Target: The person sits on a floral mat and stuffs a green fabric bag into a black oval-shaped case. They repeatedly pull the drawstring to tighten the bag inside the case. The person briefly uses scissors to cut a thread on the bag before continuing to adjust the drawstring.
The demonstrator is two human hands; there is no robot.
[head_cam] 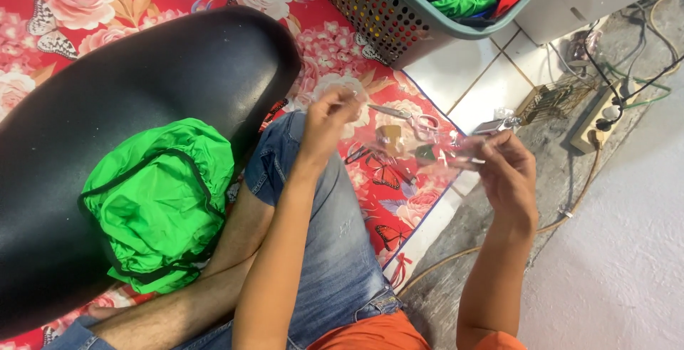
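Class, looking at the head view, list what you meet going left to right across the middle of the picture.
Green fabric bundle → left hand → scissors → right hand → power strip.

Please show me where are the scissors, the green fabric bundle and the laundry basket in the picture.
Scissors (415,119): head view, on the pink handles, on the floral mat.
Green fabric bundle (153,204): head view, on its middle, lying on the black seat.
Laundry basket (377,15): head view, on its perforated grey wall.
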